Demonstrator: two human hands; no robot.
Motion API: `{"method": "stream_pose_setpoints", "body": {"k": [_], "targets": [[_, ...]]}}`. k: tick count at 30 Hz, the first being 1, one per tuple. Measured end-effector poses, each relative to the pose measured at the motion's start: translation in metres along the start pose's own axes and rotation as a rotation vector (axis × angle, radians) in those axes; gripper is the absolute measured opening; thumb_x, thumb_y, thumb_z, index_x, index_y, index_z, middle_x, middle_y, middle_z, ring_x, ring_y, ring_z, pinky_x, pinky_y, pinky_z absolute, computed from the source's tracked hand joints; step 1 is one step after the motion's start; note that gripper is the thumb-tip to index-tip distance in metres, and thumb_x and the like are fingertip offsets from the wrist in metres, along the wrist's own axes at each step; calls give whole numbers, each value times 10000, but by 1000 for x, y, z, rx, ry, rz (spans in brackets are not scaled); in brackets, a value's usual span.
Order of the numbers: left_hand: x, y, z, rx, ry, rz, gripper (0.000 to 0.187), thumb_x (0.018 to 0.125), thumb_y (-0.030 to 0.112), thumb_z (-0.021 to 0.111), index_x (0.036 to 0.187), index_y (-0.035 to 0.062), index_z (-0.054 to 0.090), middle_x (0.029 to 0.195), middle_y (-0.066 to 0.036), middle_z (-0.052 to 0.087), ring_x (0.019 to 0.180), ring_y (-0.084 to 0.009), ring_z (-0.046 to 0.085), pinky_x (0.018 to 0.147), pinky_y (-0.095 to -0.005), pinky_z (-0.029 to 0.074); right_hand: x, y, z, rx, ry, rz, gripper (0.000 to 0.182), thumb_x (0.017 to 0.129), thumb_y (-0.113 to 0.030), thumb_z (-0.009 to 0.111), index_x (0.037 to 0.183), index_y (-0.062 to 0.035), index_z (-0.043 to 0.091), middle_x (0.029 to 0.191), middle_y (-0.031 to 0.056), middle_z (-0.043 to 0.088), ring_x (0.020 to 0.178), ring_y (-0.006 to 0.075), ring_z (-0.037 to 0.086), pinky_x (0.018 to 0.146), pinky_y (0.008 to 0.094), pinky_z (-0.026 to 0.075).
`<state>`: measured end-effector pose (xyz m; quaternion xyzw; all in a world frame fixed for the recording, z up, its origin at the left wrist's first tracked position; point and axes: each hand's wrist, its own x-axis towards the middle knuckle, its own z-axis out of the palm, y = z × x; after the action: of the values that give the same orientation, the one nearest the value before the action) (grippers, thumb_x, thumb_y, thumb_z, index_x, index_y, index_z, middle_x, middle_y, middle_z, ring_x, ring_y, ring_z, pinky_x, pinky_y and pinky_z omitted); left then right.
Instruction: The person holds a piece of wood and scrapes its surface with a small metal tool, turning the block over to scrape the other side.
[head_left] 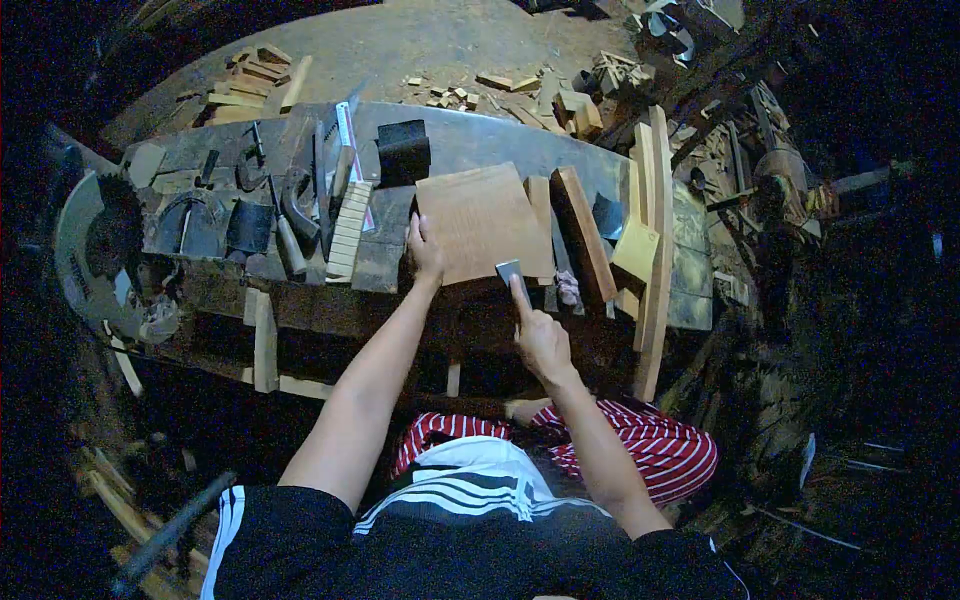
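Observation:
A broad, light brown wooden board (485,220) lies on the dark workbench (500,130). My left hand (425,252) is at the board's left edge, thumb and fingers against it. Near the board's lower right edge my right hand (543,342) is closed round a flat tool with a grey metal end (509,270), its index finger stretched along the tool. The tool's end is at the board's near edge; whether it touches is hard to tell. A narrow wood strip (539,215) stands close by the board's right side.
Left of the board are a slatted wood piece (349,232), a ruler (347,130), a handled tool (290,247) and dark tools. A reddish wood bar (584,232), yellow block (636,250) and long planks (659,250) lie right. Wood scraps (455,98) litter the floor beyond.

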<state>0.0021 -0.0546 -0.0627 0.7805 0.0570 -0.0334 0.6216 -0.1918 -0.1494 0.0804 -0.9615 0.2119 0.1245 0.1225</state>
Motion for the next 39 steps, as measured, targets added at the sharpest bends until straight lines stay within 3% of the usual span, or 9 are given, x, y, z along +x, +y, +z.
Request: {"method": "stream_pose_setpoints", "body": {"k": [5,7,9,11,15,16,20,29,39], "targets": [[1,-8,4,-30,66,34,550,945,399,336,1239,-50,453,1221,-240,488,1152,-349,448,983,-387,324,95,4,-6,36,125,-188,643,763,-74,486,1366,-215,312,723,275,588,683,427,598,627,511,477],[-1,-5,4,-44,80,95,541,948,381,340,1231,-66,451,1202,-244,502,1132,-352,460,978,-390,329,155,16,23,86,666,-535,607,758,-75,482,1343,-166,349,721,287,582,680,442,586,628,509,470],[-1,-4,4,-81,93,69,528,951,366,345,1219,-75,458,1184,-254,510,1129,-356,457,980,-388,326,161,-2,8,120,295,-311,579,757,-51,475,1323,-123,374,703,293,574,666,445,581,608,501,463],[2,-12,9,-102,103,74,521,951,362,355,1211,-75,466,1195,-256,501,1130,-356,453,978,-388,325,146,-12,3,145,235,-225,581,760,-48,479,1328,-111,373,685,294,568,661,444,579,603,508,458],[1,-15,10,-113,117,58,494,949,341,372,1211,-67,471,1177,-235,506,1113,-340,466,958,-373,343,61,-21,2,39,4,-89,705,779,-42,456,1403,-261,214,740,291,580,681,405,609,613,500,485],[-2,-13,10,-114,112,52,494,949,341,372,1211,-67,471,1177,-235,506,1113,-340,466,958,-373,343,40,-19,12,-24,73,-122,762,729,-61,505,1406,-263,220,604,227,584,584,364,626,526,495,508],[-2,-8,5,-126,95,44,485,949,337,371,1209,-59,478,1166,-226,509,1109,-336,470,955,-376,346,9,-25,11,23,17,-119,770,731,-78,505,1412,-259,196,638,215,603,578,362,626,527,499,511],[-5,-8,4,-58,67,9,509,956,376,351,1230,-38,463,1222,-189,479,1154,-279,424,998,-352,302,159,-43,44,187,184,-231,732,721,-17,499,1391,-199,267,677,292,558,633,392,610,552,481,472],[-3,-19,19,-252,115,-11,513,947,367,360,1182,-72,486,1171,-217,501,1088,-311,473,948,-378,342,34,-58,4,17,-73,-132,755,755,-44,473,1411,-288,187,724,256,601,644,400,618,585,513,496]]}}
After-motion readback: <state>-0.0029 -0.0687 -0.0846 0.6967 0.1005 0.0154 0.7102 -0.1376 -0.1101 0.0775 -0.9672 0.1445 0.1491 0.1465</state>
